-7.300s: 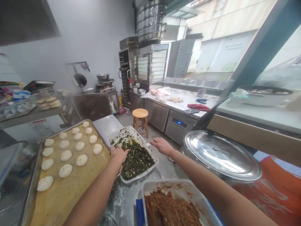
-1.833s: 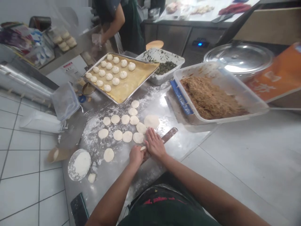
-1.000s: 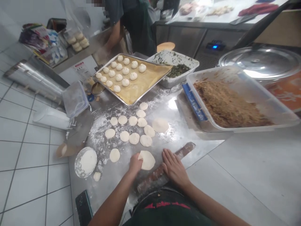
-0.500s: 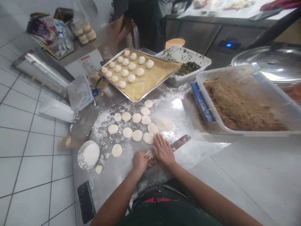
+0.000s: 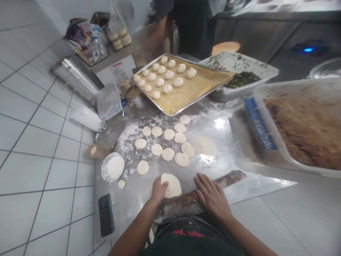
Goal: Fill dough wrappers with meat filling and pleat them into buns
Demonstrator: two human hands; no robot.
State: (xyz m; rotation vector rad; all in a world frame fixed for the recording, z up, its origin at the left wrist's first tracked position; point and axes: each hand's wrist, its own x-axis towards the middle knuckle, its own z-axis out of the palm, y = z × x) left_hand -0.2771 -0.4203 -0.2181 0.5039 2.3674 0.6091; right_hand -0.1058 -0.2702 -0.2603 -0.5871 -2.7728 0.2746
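My left hand (image 5: 158, 190) pinches the near edge of a flattened dough round (image 5: 172, 185) on the floured steel counter (image 5: 226, 149). My right hand (image 5: 213, 196) lies flat, fingers spread, on a brown wooden rolling pin (image 5: 199, 198) just in front of my body. Several small dough discs (image 5: 167, 154) lie in rows beyond, with one rolled wrapper (image 5: 204, 145) to their right. A metal tray (image 5: 197, 93) with yellow lining holds several shaped buns (image 5: 167, 75).
A tub of brown filling (image 5: 306, 135) stands at right, a tub of green filling (image 5: 239, 79) behind it. A bowl of flour (image 5: 113, 167) and a black phone (image 5: 106, 214) lie at left. Another person (image 5: 186, 25) works at the far end of the counter.
My right hand has drawn the rolling pin back toward me off the dough round, which now shows wider. My left hand stays on its edge. Earlier I was at the green filling tub.
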